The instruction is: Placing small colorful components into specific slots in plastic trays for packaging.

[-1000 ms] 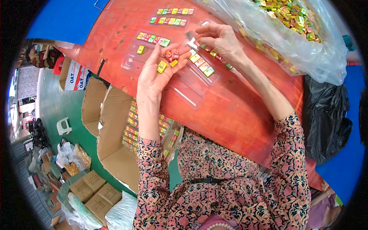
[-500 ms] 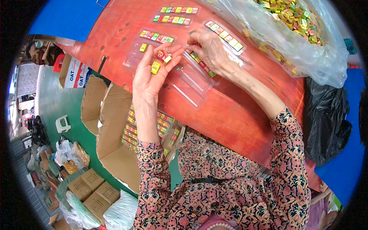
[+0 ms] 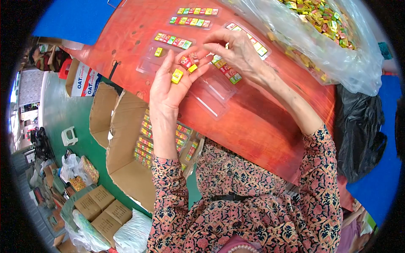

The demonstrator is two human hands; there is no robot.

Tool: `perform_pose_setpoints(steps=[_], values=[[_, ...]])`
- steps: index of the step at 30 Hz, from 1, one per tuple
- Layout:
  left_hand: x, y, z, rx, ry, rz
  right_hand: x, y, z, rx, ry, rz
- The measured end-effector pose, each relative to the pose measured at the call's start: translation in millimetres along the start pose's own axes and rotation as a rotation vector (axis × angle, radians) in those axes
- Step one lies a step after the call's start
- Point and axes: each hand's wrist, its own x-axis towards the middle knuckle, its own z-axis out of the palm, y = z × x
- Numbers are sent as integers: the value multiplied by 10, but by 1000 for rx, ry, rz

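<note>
Since the frame half a second ago, your left hand [image 3: 170, 89] and right wrist have shifted slightly right. Small wrapped blocks [image 3: 177, 76], red and yellow, lie on your left palm, which is spread face up; the nearest yellow one sits slightly tilted. Your right hand [image 3: 244, 54] hovers alongside, thumb and forefinger curled; you cannot tell whether they pinch anything. Under it, a block row [image 3: 228, 72] fills one channel of a clear plastic tray [image 3: 212, 104], its long axis slanting from upper left to lower right. Your right hand covers that row's upper end and part of another filled tray [image 3: 260, 49]. Beyond stands a big translucent bag [image 3: 358, 74]; a black plastic bag [image 3: 358, 135] hangs right, and an open carton [image 3: 130, 168] sits left.
</note>
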Motion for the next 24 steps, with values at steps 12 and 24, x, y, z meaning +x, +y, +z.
perform_pose_setpoints(steps=[12,24], values=[[75,-357,146,-196,-261,-136,-249,5,-369,-18,-169,-234],[-70,-282,154,454,164,106,-825,102,-625,-115,-28,139]])
